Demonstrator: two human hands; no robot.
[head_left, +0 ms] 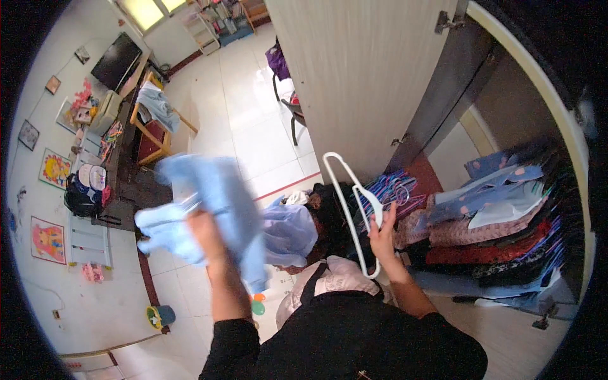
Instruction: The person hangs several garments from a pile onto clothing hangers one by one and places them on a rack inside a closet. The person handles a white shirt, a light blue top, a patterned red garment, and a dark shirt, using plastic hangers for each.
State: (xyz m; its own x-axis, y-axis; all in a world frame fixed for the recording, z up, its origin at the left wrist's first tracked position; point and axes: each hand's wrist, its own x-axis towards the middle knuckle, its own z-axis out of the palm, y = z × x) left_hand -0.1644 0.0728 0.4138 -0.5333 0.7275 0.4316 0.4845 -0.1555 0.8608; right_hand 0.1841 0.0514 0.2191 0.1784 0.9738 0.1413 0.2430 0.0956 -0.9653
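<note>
A light blue garment (223, 199), blurred by motion, hangs from my left hand (204, 230), which grips it out to the left. My right hand (384, 237) holds a white plastic hanger (346, 204) near its neck, with the hook pointing right. No cloth is on that hanger. Below and between my hands lies a heap of clothes, with a lavender garment (289, 232) and dark cloth (332, 204) in it. Just beyond the hanger is a bundle of colourful hangers (392, 187), partly hidden by it.
An open wardrobe on the right holds hanging clothes (489, 228); its wooden door (365, 85) stands ahead. To the left are a wooden chair (154, 123) with clothing over its back, a dark desk (126, 137), a backpack (83, 197) and a small bin (161, 317) on the tiled floor.
</note>
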